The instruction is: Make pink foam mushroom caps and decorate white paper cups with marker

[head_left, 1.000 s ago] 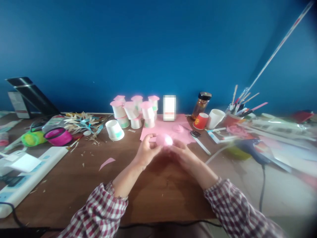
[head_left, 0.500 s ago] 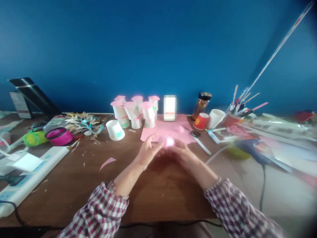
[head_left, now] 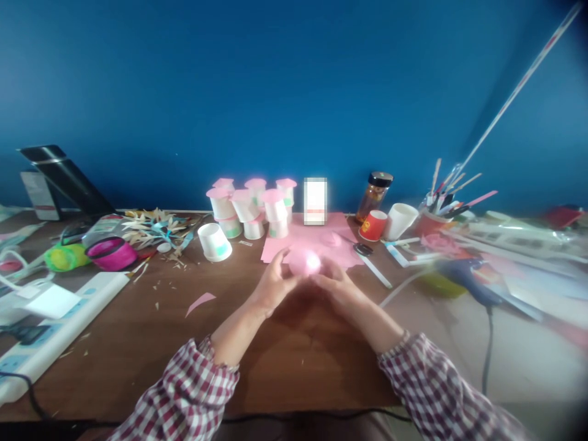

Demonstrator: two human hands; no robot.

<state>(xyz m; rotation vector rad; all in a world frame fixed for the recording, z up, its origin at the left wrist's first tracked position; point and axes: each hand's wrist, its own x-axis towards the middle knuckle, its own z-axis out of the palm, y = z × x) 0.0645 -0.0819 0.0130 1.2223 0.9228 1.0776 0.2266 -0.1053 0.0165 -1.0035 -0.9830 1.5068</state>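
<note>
Between my two hands, above the brown table, is a rounded piece of pink paper with a bright glare on its right side. My left hand grips its left edge, thumb at the near side and fingers curled behind. From the right, my right hand holds it with bent fingers, partly blurred. Whether anything sits under the pink paper is hidden. Just beyond lie pink paper sheets with another small pink piece on them.
Several white paper cups topped with pink paper stand stacked at the back. A single white cup is to their left. Scissors, a red cup and a glue gun lie rightward; a power strip is at left.
My hands have tilted the pink paper, so more of its face shows. My left fingers have shifted to its left edge. Nothing else on the table has moved.
</note>
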